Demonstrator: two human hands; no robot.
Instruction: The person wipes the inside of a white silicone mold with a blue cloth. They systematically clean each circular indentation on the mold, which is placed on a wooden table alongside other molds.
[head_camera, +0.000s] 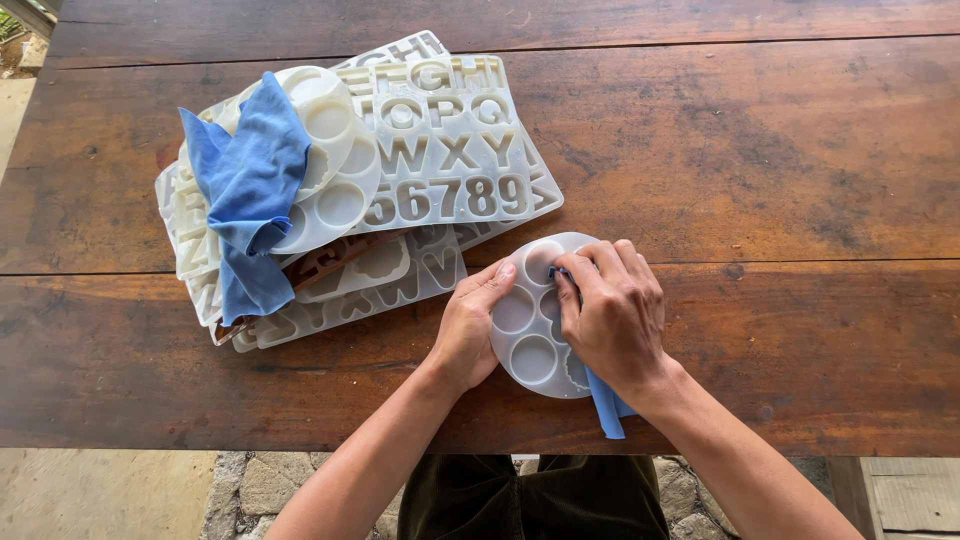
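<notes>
A person sits at a dark, worn wooden table (780, 180), both hands working close together on a round white silicone mould with circular cavities (528, 345). The mould lies flat near the table's front edge, just in front of them. The left hand (468, 330) clamps the mould's left rim, thumb stretched over the top and fingers curled beneath or beside it. The right hand (612, 320) is closed on a small blue cloth (606, 405), pressing it into one of the upper cavities; the cloth's tail hangs out below the wrist.

Behind and to the left sits a loose heap of white silicone letter-and-number moulds (440, 150), with another round cavity mould (335, 170) on top and a second blue cloth (250, 190) draped across it.

I'd judge the soft mould could buckle or skid if the right hand presses harder than the left can hold it down, and being so near the edge it might slide off. The heap looks unevenly stacked; a nudge could shift it.
</notes>
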